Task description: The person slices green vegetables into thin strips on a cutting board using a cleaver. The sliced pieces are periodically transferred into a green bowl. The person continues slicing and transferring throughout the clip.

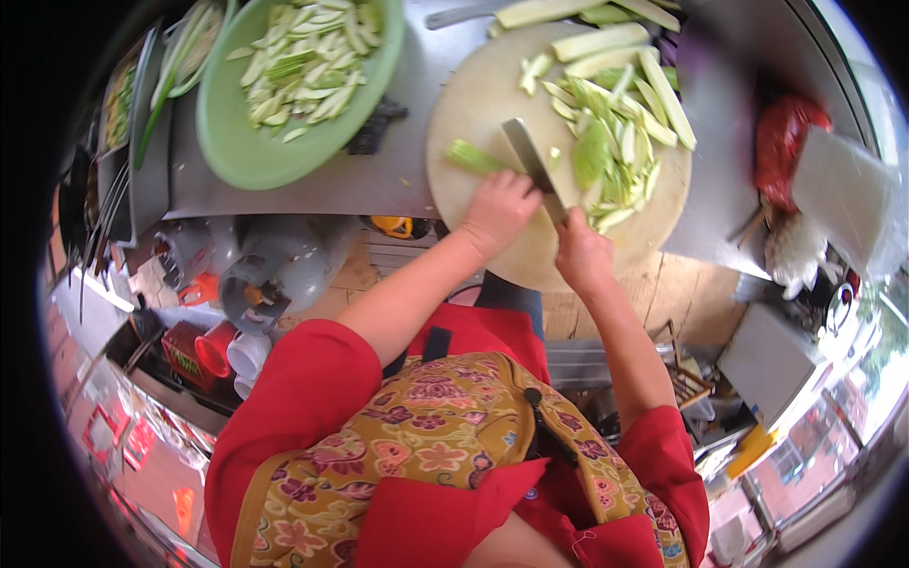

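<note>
My right hand point(584, 250) grips the handle of a kitchen knife point(527, 153), its blade angled up and left over a round cutting board point(461, 92). Against the blade's left side, my left hand point(501, 209) holds down a pale green piece of squash or similar vegetable point(472, 157). Sliced vegetable pieces point(628, 153) lie heaped on the board's right half, with longer strips point(667, 99) beside them. To the left, a large green plastic basin point(234, 153) holds many cut slices point(305, 78).
The steel counter point(284, 202) carries the board and basin. At the top lies a grey-handled utensil point(461, 15). A red plastic bag point(788, 149) and a clear bag stack point(841, 202) are at the right. Grey gas cylinders point(273, 266) stand below the counter's left part.
</note>
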`<state>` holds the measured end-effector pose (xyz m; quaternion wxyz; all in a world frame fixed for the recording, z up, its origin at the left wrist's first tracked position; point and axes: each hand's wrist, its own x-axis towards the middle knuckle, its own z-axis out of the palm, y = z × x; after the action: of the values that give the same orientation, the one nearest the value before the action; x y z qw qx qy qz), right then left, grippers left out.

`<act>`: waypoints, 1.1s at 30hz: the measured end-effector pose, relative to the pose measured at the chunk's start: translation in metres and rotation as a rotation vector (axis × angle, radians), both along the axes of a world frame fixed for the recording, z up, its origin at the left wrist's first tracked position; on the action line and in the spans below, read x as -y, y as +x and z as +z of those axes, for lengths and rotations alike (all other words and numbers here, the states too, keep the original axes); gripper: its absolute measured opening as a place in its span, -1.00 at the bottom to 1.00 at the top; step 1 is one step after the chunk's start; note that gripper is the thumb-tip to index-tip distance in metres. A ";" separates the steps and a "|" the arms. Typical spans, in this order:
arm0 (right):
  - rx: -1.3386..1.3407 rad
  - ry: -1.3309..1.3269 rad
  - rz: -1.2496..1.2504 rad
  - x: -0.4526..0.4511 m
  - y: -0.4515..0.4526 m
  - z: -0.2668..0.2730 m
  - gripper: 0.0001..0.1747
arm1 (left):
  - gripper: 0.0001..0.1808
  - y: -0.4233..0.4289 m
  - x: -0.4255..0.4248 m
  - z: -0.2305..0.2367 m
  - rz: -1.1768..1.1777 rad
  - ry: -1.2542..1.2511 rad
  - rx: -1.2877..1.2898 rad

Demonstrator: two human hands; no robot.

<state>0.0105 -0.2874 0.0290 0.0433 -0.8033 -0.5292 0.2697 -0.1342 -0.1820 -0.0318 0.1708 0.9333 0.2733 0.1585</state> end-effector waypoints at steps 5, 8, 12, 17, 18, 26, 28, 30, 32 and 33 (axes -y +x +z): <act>0.014 -0.008 -0.028 -0.004 -0.004 0.000 -0.81 | -0.79 -0.001 -0.003 -0.002 0.014 -0.045 0.116; 0.007 -0.018 0.013 -0.007 -0.004 0.002 -0.81 | -0.80 -0.003 -0.003 -0.004 0.019 -0.072 0.133; -0.036 -0.026 0.011 -0.010 -0.005 0.004 -0.82 | -0.79 -0.005 -0.002 -0.005 0.029 -0.107 0.134; 0.001 0.009 0.006 -0.013 -0.006 0.002 -0.76 | -0.87 -0.006 -0.003 -0.007 0.060 -0.127 0.155; -0.024 0.018 -0.013 -0.014 -0.007 0.001 -0.74 | -0.87 -0.006 -0.004 -0.007 0.058 -0.096 0.190; -0.020 0.022 0.022 -0.020 -0.008 -0.002 -0.71 | -0.75 -0.013 -0.007 -0.006 0.016 -0.179 0.139; -0.010 0.016 0.047 -0.021 -0.009 -0.001 -0.72 | -0.75 -0.014 -0.007 -0.007 0.007 -0.175 0.130; -0.022 0.059 0.011 -0.020 -0.010 -0.001 -0.74 | -0.76 -0.013 -0.007 -0.007 0.011 -0.195 0.130; -0.028 0.053 0.009 -0.020 -0.012 -0.003 -0.74 | -0.86 -0.013 -0.008 -0.005 -0.010 -0.145 0.164; -0.033 0.034 0.027 -0.020 -0.012 -0.004 -0.74 | -0.91 -0.014 -0.009 -0.004 -0.017 -0.117 0.179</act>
<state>-0.0017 -0.2672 0.0255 0.0621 -0.7908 -0.5436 0.2744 -0.1483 -0.1726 -0.0354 0.2501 0.9062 0.2577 0.2234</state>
